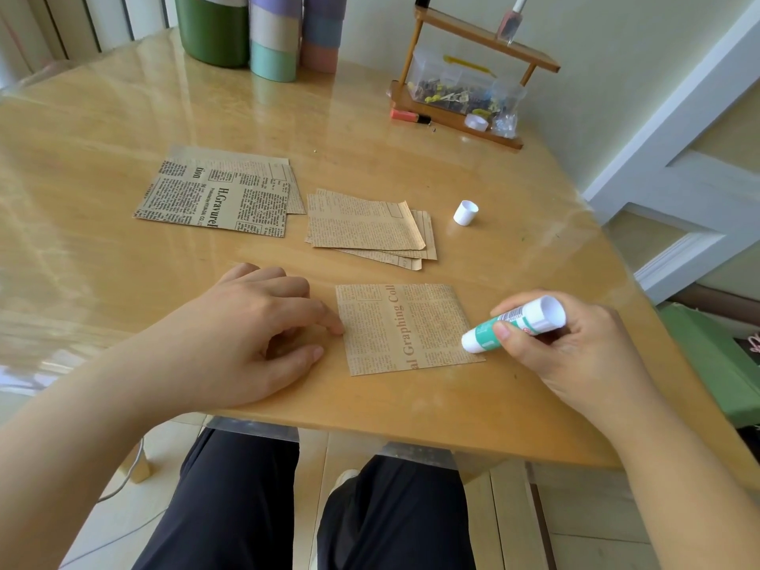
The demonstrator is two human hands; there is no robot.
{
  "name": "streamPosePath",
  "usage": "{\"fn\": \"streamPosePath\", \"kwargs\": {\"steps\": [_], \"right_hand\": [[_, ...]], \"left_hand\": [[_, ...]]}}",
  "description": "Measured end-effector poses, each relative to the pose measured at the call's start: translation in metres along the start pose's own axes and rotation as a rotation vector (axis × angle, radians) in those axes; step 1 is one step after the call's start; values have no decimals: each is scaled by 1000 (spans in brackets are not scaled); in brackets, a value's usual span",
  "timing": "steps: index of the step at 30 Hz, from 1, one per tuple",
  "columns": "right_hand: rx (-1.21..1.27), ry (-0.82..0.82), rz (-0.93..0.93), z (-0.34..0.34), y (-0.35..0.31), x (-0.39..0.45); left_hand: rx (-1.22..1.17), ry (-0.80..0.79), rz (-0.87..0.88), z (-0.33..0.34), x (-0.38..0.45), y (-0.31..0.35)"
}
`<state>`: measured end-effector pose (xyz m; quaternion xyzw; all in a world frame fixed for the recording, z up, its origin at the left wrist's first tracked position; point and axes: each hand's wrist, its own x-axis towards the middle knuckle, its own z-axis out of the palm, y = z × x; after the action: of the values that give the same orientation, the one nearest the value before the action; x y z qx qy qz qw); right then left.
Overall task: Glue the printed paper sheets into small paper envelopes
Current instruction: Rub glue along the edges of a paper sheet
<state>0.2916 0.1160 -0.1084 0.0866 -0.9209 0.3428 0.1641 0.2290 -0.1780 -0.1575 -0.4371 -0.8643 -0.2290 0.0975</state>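
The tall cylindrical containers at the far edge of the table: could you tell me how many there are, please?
3, side by side at the far edge: a green container on the left, a striped one in the middle, another striped one on the right. All are cropped at the top.

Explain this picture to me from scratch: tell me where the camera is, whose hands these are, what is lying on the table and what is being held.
There is no machine here. The one picture comes from a camera worn on a person's head, looking down at their own two hands and dark-trousered knees.

The right hand grips an uncapped glue stick, its tip at the right edge of a folded printed paper sheet. The left hand steadies that sheet's left edge with a fingertip.

Further back on the wooden table lie a stack of flat printed sheets, a pile of finished-looking envelopes and the white glue cap. Behind stand coloured cylinders and a small wooden shelf of bits.
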Motion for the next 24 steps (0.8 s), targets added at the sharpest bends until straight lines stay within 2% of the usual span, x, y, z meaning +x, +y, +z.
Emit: {"fn": "streamPosePath", "kwargs": {"steps": [7,18,22,24], "right_hand": [[-28,15,27,1,1,13],[-101,-40,-60,-8,-9,-11],[-83,95,10,-21,-12,-19],[89,235,84,-31,-14,-20]], "left_hand": [[4,0,-7,0,0,0],[24,-8,-14,0,0,1],[33,-11,-13,0,0,2],[35,-16,-11,0,0,2]]}}
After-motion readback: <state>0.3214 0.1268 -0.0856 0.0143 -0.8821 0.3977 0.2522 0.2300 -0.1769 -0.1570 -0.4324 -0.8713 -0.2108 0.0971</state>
